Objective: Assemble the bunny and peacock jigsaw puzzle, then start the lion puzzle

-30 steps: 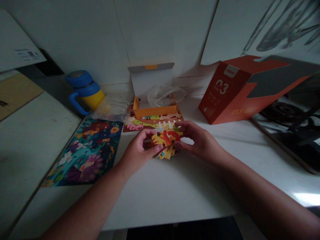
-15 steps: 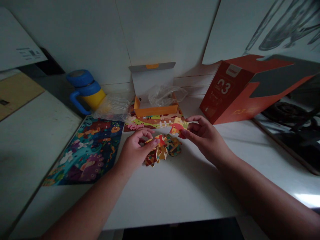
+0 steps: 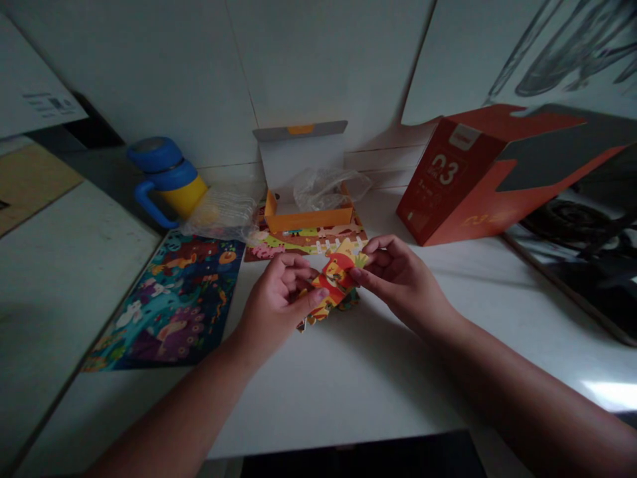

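Half a second back my hands were apart, the right one lifting a single red and yellow piece away to the far right while the left kept the rest of the stack; now they have come together again over the middle of the table (image 3: 348, 372), and the lone piece sits pressed against the bunch — which I read as fitting or sorting puzzle pieces rather than setting them down. My left hand (image 3: 279, 302) is curled nearly shut, thumb on top, pinching the stack of puzzle pieces (image 3: 326, 302) from the left side. My right hand (image 3: 398, 275) is also mostly closed, thumb and forefinger nipping the red and yellow piece (image 3: 337, 272) at its right edge, the other fingers folded behind. The pieces hang just above the table, just near of the long farm-scene puzzle strip (image 3: 298, 242) that lies in front of the small open orange box (image 3: 308, 216) with a crumpled plastic bag (image 3: 326, 186) in it. To the left lies a finished dark blue puzzle (image 3: 174, 299); farther left and back stands a blue and yellow mug (image 3: 169, 176), and a big red carton (image 3: 497, 172) lies on its side at the far right.
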Action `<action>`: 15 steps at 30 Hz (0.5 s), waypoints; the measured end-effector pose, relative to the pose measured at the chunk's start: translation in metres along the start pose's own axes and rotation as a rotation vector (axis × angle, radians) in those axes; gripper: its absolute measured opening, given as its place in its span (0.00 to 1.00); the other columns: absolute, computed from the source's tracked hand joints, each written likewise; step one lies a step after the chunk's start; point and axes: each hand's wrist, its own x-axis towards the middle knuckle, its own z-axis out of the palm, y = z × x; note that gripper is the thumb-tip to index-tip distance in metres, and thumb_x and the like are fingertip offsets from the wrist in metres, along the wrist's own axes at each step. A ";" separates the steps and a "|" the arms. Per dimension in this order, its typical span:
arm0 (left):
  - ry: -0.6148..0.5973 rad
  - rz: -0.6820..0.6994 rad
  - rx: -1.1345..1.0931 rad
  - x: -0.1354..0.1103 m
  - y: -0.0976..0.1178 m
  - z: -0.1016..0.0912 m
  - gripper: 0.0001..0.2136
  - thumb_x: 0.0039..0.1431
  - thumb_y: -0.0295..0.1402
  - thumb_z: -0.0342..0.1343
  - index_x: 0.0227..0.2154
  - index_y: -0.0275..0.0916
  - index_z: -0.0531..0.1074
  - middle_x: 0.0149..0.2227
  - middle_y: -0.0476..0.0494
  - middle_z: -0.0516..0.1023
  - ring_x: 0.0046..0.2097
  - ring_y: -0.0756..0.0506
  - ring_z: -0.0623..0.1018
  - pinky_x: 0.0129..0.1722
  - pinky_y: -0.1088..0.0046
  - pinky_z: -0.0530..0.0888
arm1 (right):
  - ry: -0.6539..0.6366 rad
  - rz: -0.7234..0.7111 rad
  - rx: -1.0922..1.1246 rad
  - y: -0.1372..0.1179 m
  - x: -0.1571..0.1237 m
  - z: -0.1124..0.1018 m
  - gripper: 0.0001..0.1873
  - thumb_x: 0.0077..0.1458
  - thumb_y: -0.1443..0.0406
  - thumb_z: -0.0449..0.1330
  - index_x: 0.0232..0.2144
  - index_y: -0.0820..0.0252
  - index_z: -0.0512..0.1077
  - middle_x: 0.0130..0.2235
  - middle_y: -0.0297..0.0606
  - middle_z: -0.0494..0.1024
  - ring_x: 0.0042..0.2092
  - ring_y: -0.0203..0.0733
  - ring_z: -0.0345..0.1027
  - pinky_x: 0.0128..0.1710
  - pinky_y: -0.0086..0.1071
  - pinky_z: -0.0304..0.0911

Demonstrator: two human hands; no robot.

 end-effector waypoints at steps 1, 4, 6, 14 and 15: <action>-0.023 -0.002 -0.005 -0.002 -0.001 0.002 0.21 0.60 0.31 0.73 0.49 0.44 0.67 0.42 0.49 0.81 0.40 0.49 0.83 0.40 0.74 0.81 | -0.010 0.001 -0.014 0.000 -0.001 0.000 0.24 0.55 0.57 0.79 0.43 0.52 0.69 0.36 0.30 0.78 0.36 0.35 0.76 0.38 0.30 0.75; -0.050 0.003 -0.011 -0.006 -0.003 0.006 0.20 0.62 0.29 0.71 0.50 0.44 0.67 0.45 0.48 0.80 0.42 0.49 0.83 0.41 0.75 0.82 | -0.043 0.001 -0.071 0.002 -0.003 0.001 0.23 0.56 0.56 0.79 0.43 0.52 0.69 0.37 0.31 0.77 0.36 0.36 0.75 0.36 0.30 0.74; -0.061 0.006 -0.016 -0.007 -0.003 0.007 0.19 0.62 0.29 0.71 0.50 0.44 0.68 0.47 0.48 0.79 0.42 0.50 0.83 0.41 0.76 0.81 | -0.057 -0.010 -0.103 0.004 -0.004 0.000 0.23 0.57 0.56 0.78 0.44 0.52 0.69 0.37 0.31 0.77 0.35 0.36 0.74 0.35 0.30 0.72; -0.052 0.005 -0.031 -0.005 0.000 0.005 0.23 0.61 0.29 0.71 0.54 0.45 0.68 0.47 0.47 0.79 0.42 0.48 0.83 0.40 0.75 0.81 | -0.034 -0.067 -0.190 0.000 -0.005 0.002 0.21 0.60 0.56 0.76 0.46 0.53 0.70 0.37 0.32 0.75 0.36 0.37 0.71 0.35 0.31 0.69; -0.062 -0.006 -0.030 -0.005 0.000 0.004 0.24 0.61 0.29 0.71 0.55 0.45 0.69 0.47 0.46 0.80 0.43 0.48 0.83 0.41 0.74 0.81 | -0.027 -0.069 -0.198 -0.001 -0.005 0.002 0.21 0.60 0.56 0.76 0.46 0.53 0.70 0.37 0.32 0.75 0.36 0.37 0.71 0.35 0.32 0.70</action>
